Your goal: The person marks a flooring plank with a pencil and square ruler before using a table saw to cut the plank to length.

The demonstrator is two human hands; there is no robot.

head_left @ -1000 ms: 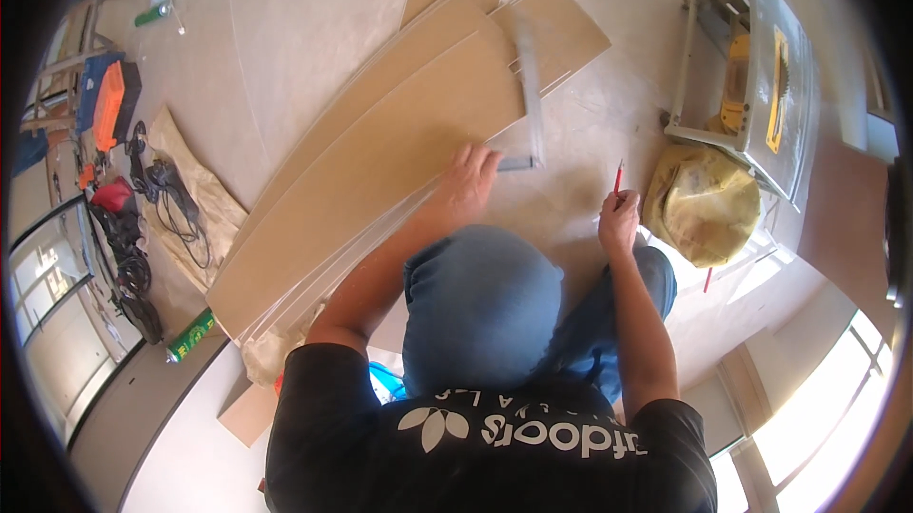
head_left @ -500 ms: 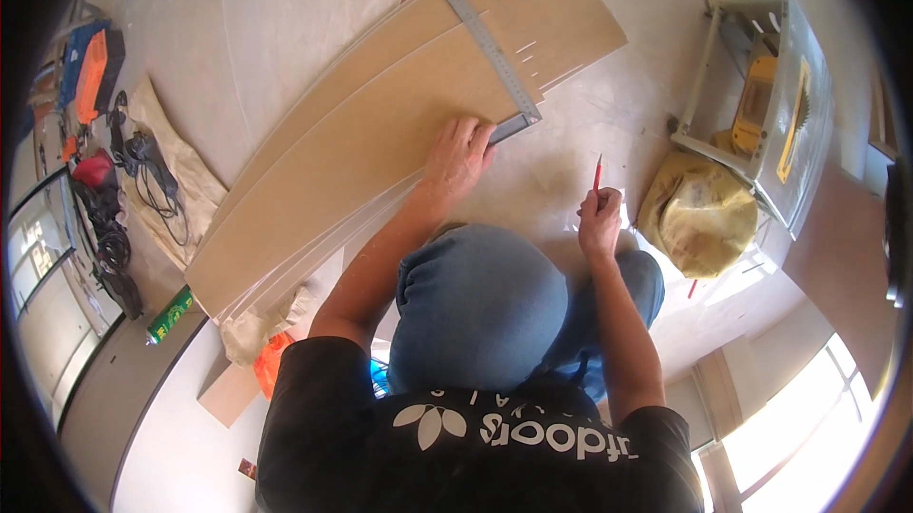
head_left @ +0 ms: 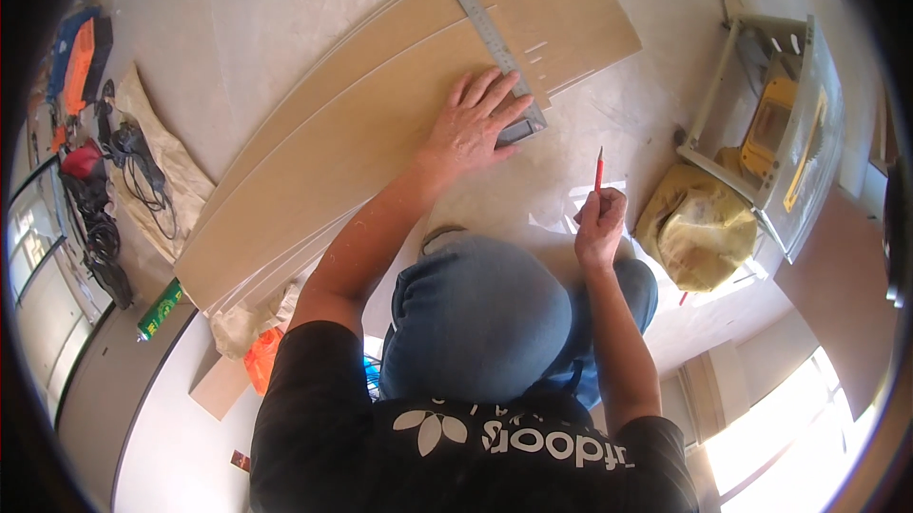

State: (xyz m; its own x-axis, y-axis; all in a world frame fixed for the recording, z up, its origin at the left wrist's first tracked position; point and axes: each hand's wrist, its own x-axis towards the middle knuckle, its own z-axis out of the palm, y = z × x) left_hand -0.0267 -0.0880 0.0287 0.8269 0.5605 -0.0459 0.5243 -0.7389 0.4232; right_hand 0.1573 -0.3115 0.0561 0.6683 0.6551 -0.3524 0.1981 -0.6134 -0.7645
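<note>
My left hand (head_left: pixel 464 128) lies spread on the top brown board (head_left: pixel 352 156) of a fanned stack. Its fingertips reach onto the steel blade of a try square (head_left: pixel 478 20), near the corner where the blade meets the dark stock. The stock sits along the board's right-hand edge, and the blade crosses the board toward the far side. To the right, my right hand (head_left: pixel 601 231) is closed around a red pencil (head_left: pixel 599 173), its tip pointing up and away from me, apart from the boards.
On the right stands a table saw (head_left: pixel 806 137) on its side, with a yellow-brown cloth bag (head_left: pixel 699 228) against it. Left of the boards lie brown paper (head_left: pixel 166 166), a corded black tool (head_left: pixel 133 147), an orange-and-black case (head_left: pixel 87 66) and a green can (head_left: pixel 160 311).
My left hand has moved up and spread from the board's near edge onto the square's blade. The pencil stays in my right hand, nearly still.
</note>
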